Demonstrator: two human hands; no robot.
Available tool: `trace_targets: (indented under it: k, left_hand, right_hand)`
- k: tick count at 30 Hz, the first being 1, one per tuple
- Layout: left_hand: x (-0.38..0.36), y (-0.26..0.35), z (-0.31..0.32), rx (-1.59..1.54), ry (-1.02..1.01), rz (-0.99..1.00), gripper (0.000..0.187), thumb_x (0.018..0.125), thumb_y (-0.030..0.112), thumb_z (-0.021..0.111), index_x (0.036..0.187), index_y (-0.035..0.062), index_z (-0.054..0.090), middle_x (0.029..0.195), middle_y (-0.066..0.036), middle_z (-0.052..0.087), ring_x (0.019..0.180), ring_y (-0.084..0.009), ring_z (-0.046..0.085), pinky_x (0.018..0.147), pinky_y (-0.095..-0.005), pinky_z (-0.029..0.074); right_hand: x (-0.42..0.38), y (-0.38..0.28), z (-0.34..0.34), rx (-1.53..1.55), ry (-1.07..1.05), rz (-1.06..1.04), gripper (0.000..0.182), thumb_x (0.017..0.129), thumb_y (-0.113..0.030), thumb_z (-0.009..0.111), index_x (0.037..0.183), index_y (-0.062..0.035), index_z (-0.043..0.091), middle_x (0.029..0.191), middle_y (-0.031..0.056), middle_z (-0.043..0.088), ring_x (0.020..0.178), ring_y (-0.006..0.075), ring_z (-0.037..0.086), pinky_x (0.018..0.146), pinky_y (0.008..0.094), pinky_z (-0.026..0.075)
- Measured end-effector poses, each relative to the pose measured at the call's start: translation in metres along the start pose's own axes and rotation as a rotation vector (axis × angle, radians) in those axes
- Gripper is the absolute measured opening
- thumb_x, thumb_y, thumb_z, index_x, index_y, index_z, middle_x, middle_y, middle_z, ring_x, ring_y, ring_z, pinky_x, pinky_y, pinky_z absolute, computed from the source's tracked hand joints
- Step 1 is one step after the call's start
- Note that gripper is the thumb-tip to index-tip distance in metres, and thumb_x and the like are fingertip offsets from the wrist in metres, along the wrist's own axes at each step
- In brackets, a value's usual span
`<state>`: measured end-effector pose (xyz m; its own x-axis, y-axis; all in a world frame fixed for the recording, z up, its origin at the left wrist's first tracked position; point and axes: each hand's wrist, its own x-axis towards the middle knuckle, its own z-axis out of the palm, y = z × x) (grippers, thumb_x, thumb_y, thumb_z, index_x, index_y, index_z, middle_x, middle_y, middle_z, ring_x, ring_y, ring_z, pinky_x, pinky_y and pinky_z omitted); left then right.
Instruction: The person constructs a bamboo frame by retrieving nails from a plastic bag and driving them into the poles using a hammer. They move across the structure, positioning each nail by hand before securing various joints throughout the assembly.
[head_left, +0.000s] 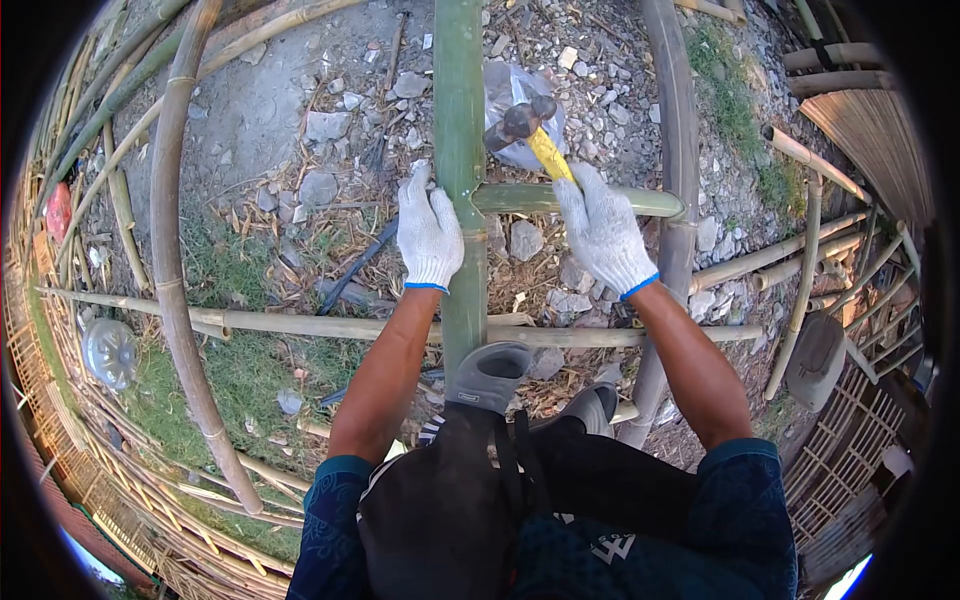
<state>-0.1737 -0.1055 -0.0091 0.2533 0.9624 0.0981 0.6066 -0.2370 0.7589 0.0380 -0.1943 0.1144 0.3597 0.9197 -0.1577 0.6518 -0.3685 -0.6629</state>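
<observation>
A thick green bamboo pole (459, 120) runs straight away from me, and a shorter green bamboo crosspiece (620, 202) meets it at a joint. My left hand (429, 232), in a white knit glove, rests against the left side of the thick pole just below that joint. My right hand (603, 228), gloved the same way, grips a yellow-handled hammer (530, 128) whose dark metal head hovers close to the pole above the joint. My grey shoe (489, 374) presses on the thick pole nearer to me.
I am perched on a bamboo frame above rubble-strewn ground (300, 130) with grass patches. A long curved bamboo (172, 250) arcs at left, tan poles (330, 325) cross beneath me, and woven bamboo panels (880, 140) stand at right. A clear plastic bag (505, 85) lies below the hammer.
</observation>
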Motion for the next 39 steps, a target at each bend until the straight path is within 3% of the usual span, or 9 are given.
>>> trace_targets:
  k: [9, 12, 16, 19, 25, 29, 33, 38, 39]
  left_hand:
    - [0.007, 0.0, 0.003, -0.007, 0.008, 0.031, 0.041, 0.108, 0.018, 0.046, 0.144, -0.0011, 0.051, 0.135, -0.028, 0.058, 0.125, -0.0455, 0.057, 0.107, -0.0505, 0.046]
    - [-0.001, 0.002, -0.002, 0.012, -0.034, -0.03, 0.042, 0.108, 0.019, 0.045, 0.145, -0.0006, 0.05, 0.136, -0.027, 0.058, 0.125, -0.0452, 0.057, 0.108, -0.0503, 0.046]
    - [-0.002, 0.002, -0.003, 0.012, -0.046, -0.006, 0.043, 0.108, 0.02, 0.045, 0.145, -0.001, 0.051, 0.135, -0.027, 0.058, 0.125, -0.0455, 0.057, 0.108, -0.0504, 0.045]
    - [-0.001, 0.001, -0.001, 0.008, -0.047, -0.031, 0.043, 0.108, 0.019, 0.044, 0.145, -0.0007, 0.051, 0.135, -0.027, 0.058, 0.125, -0.0452, 0.057, 0.108, -0.0501, 0.045]
    - [0.002, 0.007, -0.004, 0.011, -0.014, -0.002, 0.043, 0.103, 0.015, 0.053, 0.144, 0.0011, 0.052, 0.133, -0.025, 0.059, 0.122, -0.044, 0.058, 0.107, -0.0513, 0.045]
    - [0.019, 0.018, -0.018, 0.272, 0.101, 0.437, 0.048, 0.091, 0.011, 0.067, 0.138, 0.0065, 0.058, 0.128, -0.019, 0.062, 0.119, -0.0363, 0.06, 0.105, -0.0514, 0.045]
    - [0.087, 0.048, -0.008, 0.233, -0.173, 0.691, 0.023, 0.091, 0.017, 0.07, 0.113, 0.0119, 0.07, 0.112, -0.01, 0.07, 0.111, -0.0335, 0.065, 0.101, -0.0477, 0.049]
    - [0.175, 0.067, 0.068, 0.532, -0.702, 0.816, 0.02, 0.093, 0.013, 0.059, 0.103, 0.0102, 0.076, 0.101, -0.018, 0.075, 0.099, -0.0371, 0.072, 0.087, -0.0506, 0.057]
    - [0.187, 0.062, 0.086, 0.531, -0.765, 0.776, 0.022, 0.091, 0.013, 0.057, 0.098, 0.0085, 0.077, 0.097, -0.02, 0.075, 0.095, -0.04, 0.073, 0.085, -0.053, 0.058]
  right_hand:
    - [-0.028, 0.004, 0.04, 0.047, 0.035, 0.122, 0.021, 0.107, -0.025, 0.057, 0.115, -0.0057, 0.054, 0.077, 0.0297, 0.065, 0.074, 0.0522, 0.066, 0.06, 0.059, 0.049]
    - [-0.033, -0.009, 0.045, 0.209, 0.29, 0.184, 0.022, 0.107, -0.025, 0.057, 0.114, -0.0051, 0.053, 0.076, 0.0297, 0.065, 0.073, 0.0519, 0.067, 0.06, 0.0596, 0.049]
    - [-0.044, 0.012, 0.07, -0.007, 0.059, 0.105, 0.023, 0.107, -0.026, 0.058, 0.113, -0.0048, 0.051, 0.071, 0.0288, 0.064, 0.069, 0.0519, 0.066, 0.056, 0.0594, 0.048]
    - [-0.045, 0.0, 0.064, 0.182, 0.303, 0.194, 0.025, 0.106, -0.027, 0.059, 0.114, -0.005, 0.051, 0.072, 0.03, 0.064, 0.071, 0.0533, 0.067, 0.058, 0.0621, 0.048]
    - [-0.06, 0.019, 0.081, 0.078, 0.014, 0.207, 0.025, 0.107, -0.028, 0.058, 0.11, -0.0042, 0.052, 0.076, 0.0311, 0.065, 0.075, 0.0547, 0.066, 0.064, 0.0635, 0.048]
    - [-0.081, 0.048, 0.065, 0.058, -0.023, 0.213, 0.026, 0.107, -0.031, 0.057, 0.111, -0.0052, 0.054, 0.078, 0.0299, 0.065, 0.077, 0.0537, 0.066, 0.068, 0.0609, 0.048]
    - [-0.116, 0.078, 0.063, 0.087, -0.043, 0.286, 0.027, 0.106, -0.029, 0.058, 0.116, -0.0036, 0.055, 0.093, 0.0307, 0.065, 0.098, 0.0543, 0.063, 0.091, 0.0628, 0.043]
    - [-0.147, 0.066, 0.048, 0.254, -0.181, 0.552, 0.034, 0.104, -0.031, 0.06, 0.123, -0.0027, 0.057, 0.103, 0.0312, 0.065, 0.097, 0.0534, 0.065, 0.083, 0.0579, 0.049]
    - [-0.157, 0.078, 0.058, 0.189, -0.108, 0.458, 0.036, 0.104, -0.032, 0.061, 0.124, -0.0026, 0.057, 0.099, 0.0322, 0.066, 0.093, 0.0531, 0.066, 0.077, 0.0566, 0.051]
